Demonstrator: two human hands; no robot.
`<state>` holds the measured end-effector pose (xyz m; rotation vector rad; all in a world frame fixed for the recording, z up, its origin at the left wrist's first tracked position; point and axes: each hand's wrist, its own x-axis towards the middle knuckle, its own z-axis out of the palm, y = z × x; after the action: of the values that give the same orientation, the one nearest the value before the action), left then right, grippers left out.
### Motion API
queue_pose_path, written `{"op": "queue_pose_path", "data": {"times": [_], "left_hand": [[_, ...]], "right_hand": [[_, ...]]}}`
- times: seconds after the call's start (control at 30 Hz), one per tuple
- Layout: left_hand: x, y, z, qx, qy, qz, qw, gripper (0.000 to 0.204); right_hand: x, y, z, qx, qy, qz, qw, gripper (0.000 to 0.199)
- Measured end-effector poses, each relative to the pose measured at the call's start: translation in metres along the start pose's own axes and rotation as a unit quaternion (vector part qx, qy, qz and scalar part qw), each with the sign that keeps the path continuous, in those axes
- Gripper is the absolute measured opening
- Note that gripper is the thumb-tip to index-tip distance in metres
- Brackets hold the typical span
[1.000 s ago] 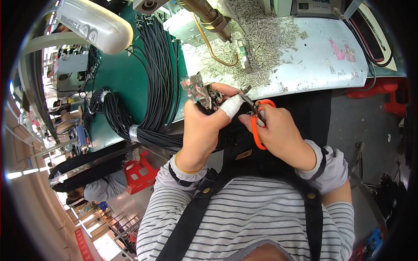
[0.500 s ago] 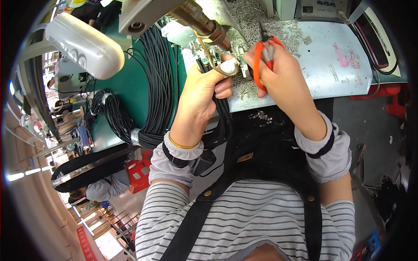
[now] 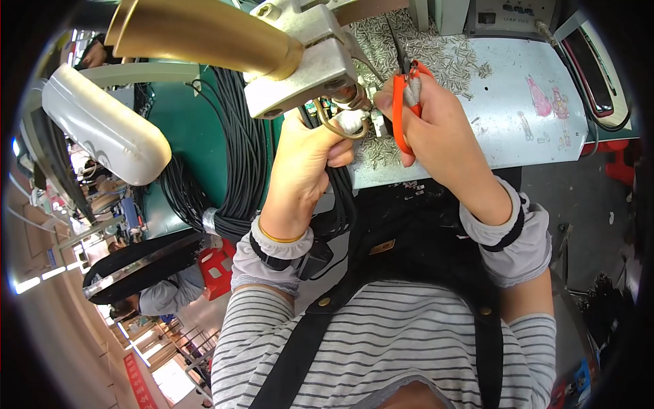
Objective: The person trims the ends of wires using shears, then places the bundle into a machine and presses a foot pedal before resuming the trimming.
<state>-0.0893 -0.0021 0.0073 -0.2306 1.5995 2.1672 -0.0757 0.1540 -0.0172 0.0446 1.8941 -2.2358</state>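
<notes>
My left hand [image 3: 304, 153] is closed around black cables [image 3: 343, 198], which hang below its fingers. Its thumb bears a white wrap, and a bent brass-coloured tube [image 3: 329, 126] curves in front. My right hand [image 3: 446, 129] grips orange-handled pliers [image 3: 399, 112], with their dark jaws pointing away from me. A small metallic piece [image 3: 379, 125] sits between the two hands; what grips it is hard to make out. Over my left fingers hangs a machine head [image 3: 300, 75] with a metal clamp block and a brass cylinder, hiding part of the work.
Many small silver metal parts [image 3: 443, 51] lie heaped on the metal plate [image 3: 507, 109]. Coiled black cables [image 3: 238, 150] cover the green table [image 3: 194, 136] at left. A white lamp [image 3: 105, 126] juts in at upper left. A control box [image 3: 514, 17] stands at the back.
The machine head now fills more of the view and covers more of the work, while the lamp appears lower and further left. Both hands keep their grip and appear slightly lower.
</notes>
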Motion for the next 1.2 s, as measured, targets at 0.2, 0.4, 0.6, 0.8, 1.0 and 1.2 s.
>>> {"op": "queue_pose_path", "data": {"times": [0.2, 0.4, 0.6, 0.8, 1.0, 1.2], "left_hand": [[0.001, -0.001, -0.003, -0.006, -0.019, -0.008, 1.0, 0.014], [-0.014, 0.0, -0.003, -0.024, -0.024, -0.021, 0.999, 0.015], [-0.05, -0.004, 0.01, -0.011, 0.039, -0.036, 0.999, 0.018], [-0.066, -0.021, 0.007, 0.19, 0.047, 0.159, 0.968, 0.013], [-0.07, -0.023, 0.007, 0.265, -0.032, 0.105, 0.958, 0.014], [-0.069, -0.025, 0.003, 0.194, -0.037, 0.085, 0.977, 0.02]], "right_hand": [[0.001, 0.005, 0.001, -0.012, 0.01, 0.002, 1.0, 0.013], [-0.008, 0.003, 0.001, 0.01, 0.011, -0.007, 1.0, 0.013], [-0.037, -0.005, -0.011, 0.056, -0.016, 0.026, 0.998, 0.012], [-0.051, 0.001, 0.0, -0.355, 0.271, -0.297, 0.844, 0.009], [-0.065, -0.008, -0.001, -0.225, 0.025, -0.248, 0.942, 0.015], [-0.076, -0.025, -0.011, -0.129, 0.16, -0.137, 0.969, 0.014]]}}
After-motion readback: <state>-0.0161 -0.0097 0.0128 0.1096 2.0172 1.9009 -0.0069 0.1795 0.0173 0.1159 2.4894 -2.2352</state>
